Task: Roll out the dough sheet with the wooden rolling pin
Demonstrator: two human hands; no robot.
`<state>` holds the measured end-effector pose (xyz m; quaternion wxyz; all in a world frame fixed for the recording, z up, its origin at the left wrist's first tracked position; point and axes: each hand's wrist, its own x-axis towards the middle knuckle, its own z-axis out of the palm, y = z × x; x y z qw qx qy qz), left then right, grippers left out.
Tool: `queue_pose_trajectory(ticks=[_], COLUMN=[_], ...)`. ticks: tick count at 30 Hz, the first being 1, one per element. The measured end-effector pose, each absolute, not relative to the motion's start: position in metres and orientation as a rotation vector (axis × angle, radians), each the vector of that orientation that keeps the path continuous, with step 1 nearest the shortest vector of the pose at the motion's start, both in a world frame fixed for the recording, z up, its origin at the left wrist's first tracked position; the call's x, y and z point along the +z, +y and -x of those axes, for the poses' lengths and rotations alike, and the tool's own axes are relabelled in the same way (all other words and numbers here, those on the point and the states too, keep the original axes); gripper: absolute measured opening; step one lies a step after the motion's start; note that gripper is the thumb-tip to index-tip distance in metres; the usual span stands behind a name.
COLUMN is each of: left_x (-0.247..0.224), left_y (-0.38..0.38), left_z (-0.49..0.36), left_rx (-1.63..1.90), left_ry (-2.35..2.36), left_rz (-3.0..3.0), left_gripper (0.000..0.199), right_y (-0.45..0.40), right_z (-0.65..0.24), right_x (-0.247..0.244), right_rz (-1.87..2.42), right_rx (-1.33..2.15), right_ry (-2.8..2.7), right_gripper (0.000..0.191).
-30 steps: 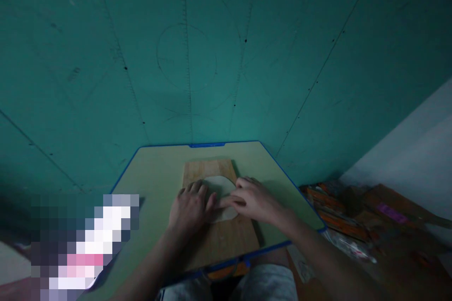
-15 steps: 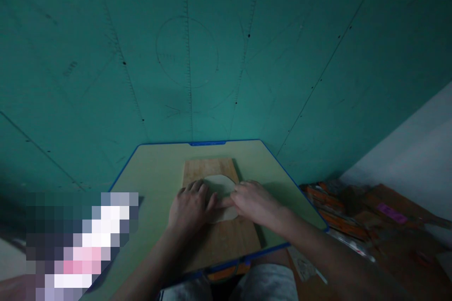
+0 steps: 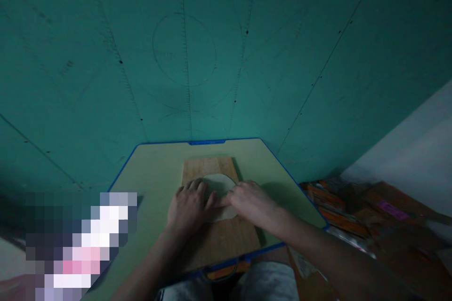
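A round, flat sheet of pale dough (image 3: 219, 183) lies on a wooden cutting board (image 3: 208, 163). Across the dough runs what looks like a thin rolling pin (image 3: 222, 202); only a short reddish-brown stretch of it shows between my hands. Its left end is covered by my left hand (image 3: 189, 202), fingers curled and thumb toward the middle. My right hand (image 3: 247, 197) is closed over the other end, at the dough's right edge. Both palms face down, and the dim light hides most of what is under them.
The board sits on a pale folding table (image 3: 158, 164) with a blue rim, against a green wall (image 3: 212, 56) with pencil marks. A blurred-out object (image 3: 99, 235) is at the table's left. Cardboard (image 3: 391, 202) and other clutter lie low on the right.
The view has shifted very slightly. My hands stay at nearly the same place on the dough, and the dough keeps its shape.
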<state>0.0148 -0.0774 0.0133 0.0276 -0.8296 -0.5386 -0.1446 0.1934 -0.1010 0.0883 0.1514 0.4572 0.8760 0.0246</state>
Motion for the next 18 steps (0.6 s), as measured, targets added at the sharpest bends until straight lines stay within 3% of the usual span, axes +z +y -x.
queue_pose_trajectory(ticks=[18], left_x=[0.0136], left_y=[-0.0771], left_z=[-0.0135], left_rx=[-0.458], left_ry=[-1.644], left_rz=[2.569], left_gripper=[0.033], right_y=[-0.1023], right_z=[-0.1890], right_x=[0.0793], right_rz=[-1.326], right_rx=[0.178], right_ry=[2.536], right_gripper=[0.022])
